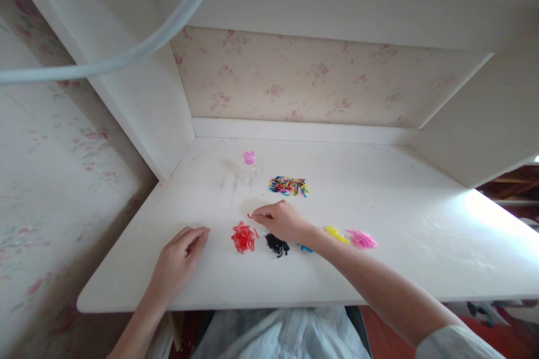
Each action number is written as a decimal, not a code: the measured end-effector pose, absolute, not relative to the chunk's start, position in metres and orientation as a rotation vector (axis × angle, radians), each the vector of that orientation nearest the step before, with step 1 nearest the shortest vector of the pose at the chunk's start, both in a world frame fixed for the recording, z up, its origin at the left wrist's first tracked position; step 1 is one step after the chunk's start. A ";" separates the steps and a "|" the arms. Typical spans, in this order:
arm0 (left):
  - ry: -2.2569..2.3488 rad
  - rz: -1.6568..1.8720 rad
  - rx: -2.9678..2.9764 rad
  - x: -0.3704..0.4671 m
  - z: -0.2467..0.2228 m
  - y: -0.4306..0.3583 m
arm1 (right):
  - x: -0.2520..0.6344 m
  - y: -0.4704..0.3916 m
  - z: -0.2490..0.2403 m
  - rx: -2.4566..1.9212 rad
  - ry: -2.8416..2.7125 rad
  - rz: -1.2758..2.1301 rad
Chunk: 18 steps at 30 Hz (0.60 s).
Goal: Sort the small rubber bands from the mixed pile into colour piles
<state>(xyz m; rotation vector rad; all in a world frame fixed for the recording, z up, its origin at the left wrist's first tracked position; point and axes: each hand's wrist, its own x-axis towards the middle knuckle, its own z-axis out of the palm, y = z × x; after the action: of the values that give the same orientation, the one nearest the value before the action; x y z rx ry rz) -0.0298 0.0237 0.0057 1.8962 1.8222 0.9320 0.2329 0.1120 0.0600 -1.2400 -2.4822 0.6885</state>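
My right hand (283, 220) is closed in a pinch: thumb and fingertips come together on one red strip (250, 216), and its end sticks out to the left of my fingertips. The strip is just beyond the red pile (243, 237), apart from it. The rest of that hand is over the table (404, 190), behind the black pile (277, 244).

My left hand (179, 261) is to the left of the red pile, well apart from it. Its fingers are curled in, with the thumb close to the forefinger. I cannot tell whether their tips meet or whether anything small is between them.

Right of the black pile is the blue pile (305, 247), partly hidden by my right wrist. On the other side of my forearm are the yellow pile (337, 234) and the pink pile (362, 238), side by side. Farther back, beyond my right hand, is the mixed pile (288, 185), and to its left a clear bottle (249, 169) stands upright with its pink cap (250, 157) on. Neither hand touches the bottle.
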 end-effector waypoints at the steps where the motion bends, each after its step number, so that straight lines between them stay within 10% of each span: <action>1: 1.821 0.929 1.892 -0.029 0.006 0.024 | 0.232 0.110 0.060 -1.221 -2.513 0.663; 18: 1.713 0.821 2.054 0.016 0.039 0.044 | 0.377 0.026 0.045 -1.707 -1.462 0.542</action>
<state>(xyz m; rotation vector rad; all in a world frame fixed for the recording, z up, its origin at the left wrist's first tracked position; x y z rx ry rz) 0.0156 0.0439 0.0393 2.0537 1.7127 0.8215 0.3766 0.0260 0.0451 -1.7072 -1.4622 0.5417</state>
